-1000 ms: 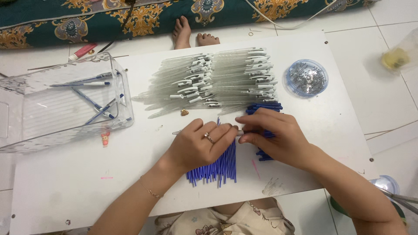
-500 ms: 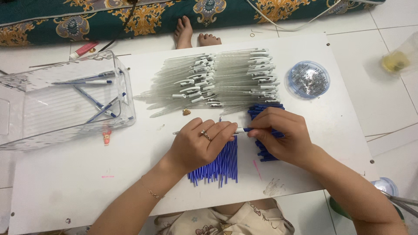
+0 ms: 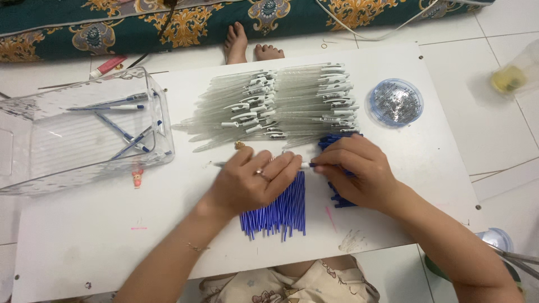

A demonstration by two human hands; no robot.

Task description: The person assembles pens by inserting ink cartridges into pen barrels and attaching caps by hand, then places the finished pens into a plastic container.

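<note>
My left hand (image 3: 252,182) grips a clear pen barrel (image 3: 222,164) that lies across the white table (image 3: 101,241), its tip pointing left. My right hand (image 3: 356,171) pinches the barrel's right end, fingers closed on a small blue piece there. Under both hands lies a bundle of blue ink refills (image 3: 278,210). A small heap of blue caps (image 3: 337,140) sits beneath my right hand. Behind the hands spreads a pile of empty clear pen barrels (image 3: 281,106) with white clips.
A clear plastic box (image 3: 84,134) with a few finished blue pens stands at the left. A round lidded dish of small metal parts (image 3: 396,102) sits at the right. Another person's bare feet (image 3: 250,45) rest beyond the table, by a patterned green cloth (image 3: 168,22).
The hands stay together on the same pen; my right hand has shifted slightly along its right end. Nothing else on the table has moved.
</note>
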